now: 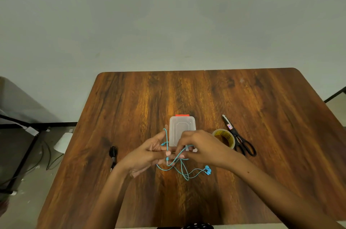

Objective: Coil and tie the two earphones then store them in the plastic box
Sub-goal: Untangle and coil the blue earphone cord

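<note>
Above the middle of the wooden table, my left hand and my right hand both hold the blue earphone cable. The cable loops over my left thumb and fingers, and my right hand pinches a strand beside them. Its blue earbuds trail on the table below my right wrist, and the plug hangs under my left fingers. A black earphone, coiled, lies to the left of my left hand. The clear plastic box with a red latch sits closed just behind my hands.
A roll of yellow tape and black-handled scissors lie to the right of the box. The table's left edge drops to a floor with cables and a black metal frame.
</note>
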Motion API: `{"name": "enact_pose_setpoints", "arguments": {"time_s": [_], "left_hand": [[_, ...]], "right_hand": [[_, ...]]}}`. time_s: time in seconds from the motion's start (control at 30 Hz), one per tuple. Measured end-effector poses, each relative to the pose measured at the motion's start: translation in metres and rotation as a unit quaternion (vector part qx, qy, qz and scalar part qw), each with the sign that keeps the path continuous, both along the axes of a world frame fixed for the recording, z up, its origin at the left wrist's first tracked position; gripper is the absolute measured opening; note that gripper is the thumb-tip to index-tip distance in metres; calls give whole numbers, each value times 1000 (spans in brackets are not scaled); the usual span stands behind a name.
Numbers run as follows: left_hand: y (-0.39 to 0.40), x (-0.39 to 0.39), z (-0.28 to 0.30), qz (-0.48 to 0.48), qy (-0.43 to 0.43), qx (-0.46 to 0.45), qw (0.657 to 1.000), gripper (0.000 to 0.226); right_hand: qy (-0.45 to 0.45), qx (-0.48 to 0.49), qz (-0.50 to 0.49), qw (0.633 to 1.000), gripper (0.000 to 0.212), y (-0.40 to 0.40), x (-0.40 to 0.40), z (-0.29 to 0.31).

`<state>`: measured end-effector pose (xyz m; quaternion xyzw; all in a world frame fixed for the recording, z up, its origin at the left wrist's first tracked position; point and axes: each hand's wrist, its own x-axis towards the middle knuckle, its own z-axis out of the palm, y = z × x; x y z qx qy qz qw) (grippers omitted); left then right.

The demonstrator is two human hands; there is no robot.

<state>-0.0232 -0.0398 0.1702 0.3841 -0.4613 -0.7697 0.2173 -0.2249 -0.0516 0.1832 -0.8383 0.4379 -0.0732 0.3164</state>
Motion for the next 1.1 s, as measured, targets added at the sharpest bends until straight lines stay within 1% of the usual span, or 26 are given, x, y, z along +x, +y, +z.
{"name": "enact_pose_setpoints", "arguments": {"time_s": [0.17,0.33,0.47,0.63,0.7,0.77,0.9,0.93,1.03,1.1], "left_hand": [[-2,4,-4,-47,25,15,998,75],[-1,-1,-6,-94,61,31,993,71],[-1,2,-9,-107,82,25,991,72],[-1,0,-17,-94,108,52,988,86],[0,0,-19,-98,116,59,987,83],[1,1,-21,-88,116,70,987,75],[1,-2,-19,-44,88,57,994,45],[1,-3,-18,-32,76,47,995,41],[-1,-7,-15,-11,38,24,999,38],[-2,-10,-13,-9,27,30,999,38]], "right_hand": [[-63,16,15,998,10,-10,-5,3],[-105,-14,-29,994,11,-18,-4,3],[-129,14,-4,992,9,-19,-5,4],[-133,14,7,991,11,-23,-9,5],[-126,15,7,992,10,-24,-9,4],[-125,14,3,992,9,-23,-9,3],[-131,3,-8,991,11,-23,-11,0],[-129,2,-10,992,12,-24,-11,0],[-139,-6,-8,990,17,-22,-11,1],[-153,-6,0,988,22,-20,-9,3]]}}
